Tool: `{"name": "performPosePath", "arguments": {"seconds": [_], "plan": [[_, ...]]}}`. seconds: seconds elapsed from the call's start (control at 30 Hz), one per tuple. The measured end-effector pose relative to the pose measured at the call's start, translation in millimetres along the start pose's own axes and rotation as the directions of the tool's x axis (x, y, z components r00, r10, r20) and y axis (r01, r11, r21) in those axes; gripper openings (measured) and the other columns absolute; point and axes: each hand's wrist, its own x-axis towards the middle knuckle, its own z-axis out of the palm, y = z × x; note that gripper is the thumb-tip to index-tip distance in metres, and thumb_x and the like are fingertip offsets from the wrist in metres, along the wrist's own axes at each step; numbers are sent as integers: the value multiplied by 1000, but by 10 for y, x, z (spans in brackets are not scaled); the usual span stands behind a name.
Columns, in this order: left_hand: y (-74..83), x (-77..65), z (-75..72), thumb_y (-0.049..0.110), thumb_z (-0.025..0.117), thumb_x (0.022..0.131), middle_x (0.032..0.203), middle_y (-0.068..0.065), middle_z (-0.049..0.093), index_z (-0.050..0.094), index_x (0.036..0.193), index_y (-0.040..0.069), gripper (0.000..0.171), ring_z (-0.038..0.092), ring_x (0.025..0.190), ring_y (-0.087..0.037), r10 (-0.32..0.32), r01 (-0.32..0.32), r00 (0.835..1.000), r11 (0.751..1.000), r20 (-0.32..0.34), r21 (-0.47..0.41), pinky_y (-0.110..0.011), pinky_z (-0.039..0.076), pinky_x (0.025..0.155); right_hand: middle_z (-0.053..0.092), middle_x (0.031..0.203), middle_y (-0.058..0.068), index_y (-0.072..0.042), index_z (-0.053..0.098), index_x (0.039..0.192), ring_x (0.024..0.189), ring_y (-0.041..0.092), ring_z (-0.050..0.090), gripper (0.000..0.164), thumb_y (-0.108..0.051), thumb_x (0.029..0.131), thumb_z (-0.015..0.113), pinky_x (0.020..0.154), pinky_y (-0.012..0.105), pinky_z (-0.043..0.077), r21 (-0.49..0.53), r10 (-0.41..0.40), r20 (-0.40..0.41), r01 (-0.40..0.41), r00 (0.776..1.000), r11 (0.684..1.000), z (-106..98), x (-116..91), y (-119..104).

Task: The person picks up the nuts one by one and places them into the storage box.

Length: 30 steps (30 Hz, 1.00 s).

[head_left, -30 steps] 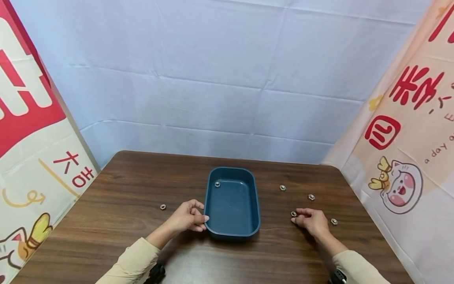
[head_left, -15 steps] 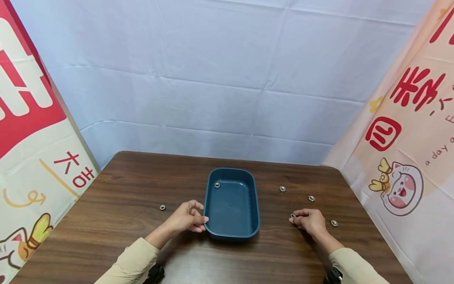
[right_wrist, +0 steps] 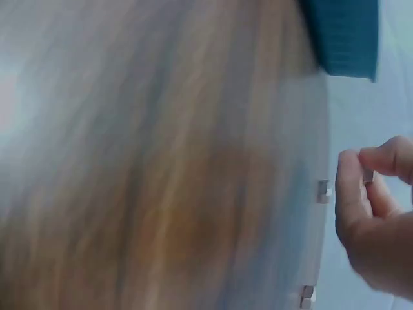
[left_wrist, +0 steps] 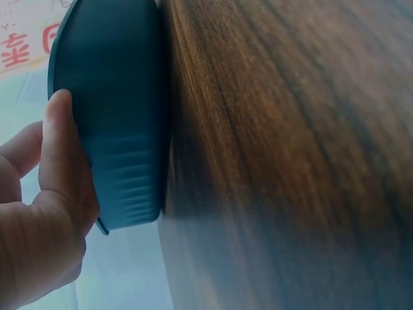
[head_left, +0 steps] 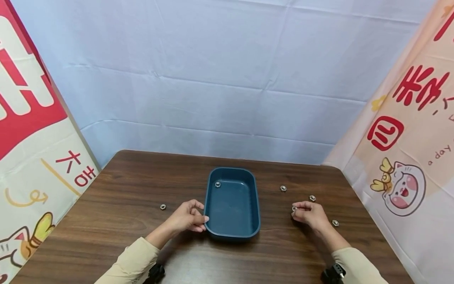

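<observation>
A blue rectangular tray (head_left: 232,211) stands mid-table with one metal hex nut (head_left: 217,184) in its far left corner. My left hand (head_left: 187,217) holds the tray by its left rim, thumb over the edge and fingers along the outside wall. To the right of the tray, my right hand (head_left: 312,216) pinches another nut (right_wrist: 368,175) between thumb and fingertips. The right wrist view shows that nut raised off the table, partly covered by the fingers.
Loose nuts lie on the brown wooden table (head_left: 142,177): one nut (head_left: 162,207) left of the tray, and a far nut (head_left: 283,188), a middle nut (head_left: 312,198) and a near nut (head_left: 335,223) around my right hand. A pale cloth (head_left: 213,79) hangs behind the table.
My right hand has taken hold of the nut beside it and lifted it from the tabletop, moving slightly up in the head view. The left hand and tray have stayed put.
</observation>
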Motion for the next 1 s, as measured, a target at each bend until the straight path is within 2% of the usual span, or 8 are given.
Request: {"name": "performPosePath", "arguments": {"seconds": [0.23,0.3,0.47,0.63,1.0], "plan": [[32,15,-4,-1,66,83,75,-15,59,37,114,-12,44,65,60,-22,19,-19,1000,1000,1,6,-33,56,57,59,86,9,17,56,106,77,13,63,25,17,81,57,71,24,54,209,-108,0,105,994,972,12,-19,-78],[37,18,-5,-1,65,83,75,-15,60,37,115,-12,44,65,60,-22,21,-21,1000,1000,4,5,-33,56,57,59,86,8,16,57,105,78,13,63,25,17,81,56,71,23,53,218,-116,-1,113,993,969,11,-24,-89],[32,18,3,-2,65,84,74,-16,59,37,113,-11,41,64,60,-21,24,-24,1000,1000,2,5,-32,56,56,59,88,9,19,52,111,79,12,63,29,15,82,57,73,23,53,186,-107,-6,106,994,977,11,-20,-110],[22,-2,36,-2,65,83,75,-16,59,38,109,-11,38,64,60,-21,30,-30,999,1000,13,6,-31,56,56,60,90,8,13,57,109,80,9,62,28,14,81,59,72,22,53,157,-81,-40,87,996,984,45,-35,-137],[-29,-3,14,-5,64,80,72,-16,59,38,104,-9,36,63,56,-21,39,-39,999,999,-6,-5,-31,55,53,64,89,9,17,54,112,82,13,64,32,13,81,58,73,23,53,224,-45,-7,46,999,973,176,-26,-186]]}}
